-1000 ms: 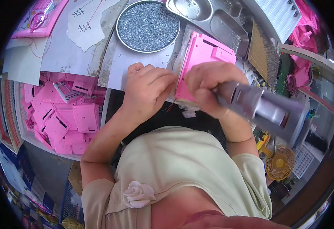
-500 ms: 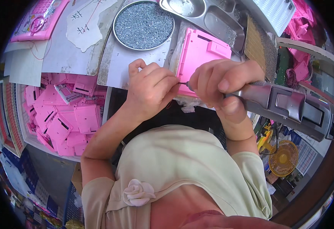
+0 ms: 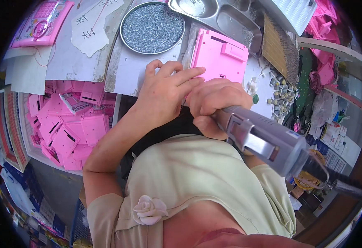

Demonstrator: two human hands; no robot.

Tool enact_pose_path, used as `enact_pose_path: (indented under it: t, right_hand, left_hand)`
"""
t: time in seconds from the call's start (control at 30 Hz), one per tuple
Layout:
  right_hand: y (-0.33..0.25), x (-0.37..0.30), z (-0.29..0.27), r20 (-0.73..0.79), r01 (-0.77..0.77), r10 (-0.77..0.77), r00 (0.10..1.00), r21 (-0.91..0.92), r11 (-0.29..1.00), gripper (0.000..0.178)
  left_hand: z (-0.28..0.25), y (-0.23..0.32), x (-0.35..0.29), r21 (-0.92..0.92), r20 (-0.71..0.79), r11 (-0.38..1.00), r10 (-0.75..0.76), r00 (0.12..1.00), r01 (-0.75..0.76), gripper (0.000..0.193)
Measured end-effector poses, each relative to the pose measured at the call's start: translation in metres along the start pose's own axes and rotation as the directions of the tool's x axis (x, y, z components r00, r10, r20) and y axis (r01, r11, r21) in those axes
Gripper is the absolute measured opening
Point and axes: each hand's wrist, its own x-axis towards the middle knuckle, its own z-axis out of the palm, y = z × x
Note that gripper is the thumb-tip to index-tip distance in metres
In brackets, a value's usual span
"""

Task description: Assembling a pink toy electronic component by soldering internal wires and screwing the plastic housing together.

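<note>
A pink plastic case (image 3: 218,56) lies flat on the bench in front of me, with a slot and a raised block on its upper face. My right hand (image 3: 218,101) is wrapped round a grey electric screwdriver (image 3: 268,134), whose body slants down to the right. The driver's tip is hidden behind my hands near the case's front edge. With fingers stretched out, my left hand (image 3: 164,89) rests on the case's near left edge; its thumb is hidden. Just beyond stands a round metal tray (image 3: 122,35) full of small screws (image 3: 153,28).
A bin (image 3: 36,153) heaped with pink cases (image 3: 67,134) is at left. A steel compartment tray (image 3: 230,25) sits at the back. Small metal parts (image 3: 282,93) lie right of the case. A coiled cord (image 3: 348,188) trails from the screwdriver. A pink assembled unit (image 3: 42,25) lies far left.
The screwdriver has swung so its rear end is lower and nearer me, and my right hand has moved left and down. My left fingers have left the driver's tip and straightened onto the case.
</note>
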Motion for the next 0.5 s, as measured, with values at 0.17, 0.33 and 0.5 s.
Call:
enact_pose_path:
  t: [0.17,0.33,0.5]
  right_hand:
    - [-0.036,0.005,-0.045,-0.108,-0.137,0.148,0.983,0.108,0.985,0.017]
    - [-0.056,-0.007,-0.104,-0.48,-0.008,0.118,0.869,0.225,0.974,0.02]
    - [-0.036,-0.033,-0.129,-0.449,-0.123,0.104,0.888,-0.013,0.992,0.018]
  left_hand:
    - [-0.007,0.008,0.017,0.012,0.06,1.0,0.0,0.998,-0.001,0.044]
    - [0.014,0.026,0.056,-0.094,-0.012,0.984,0.149,0.989,-0.149,0.041]
    - [0.039,0.031,0.074,0.009,0.038,0.98,0.199,0.979,-0.2,0.036]
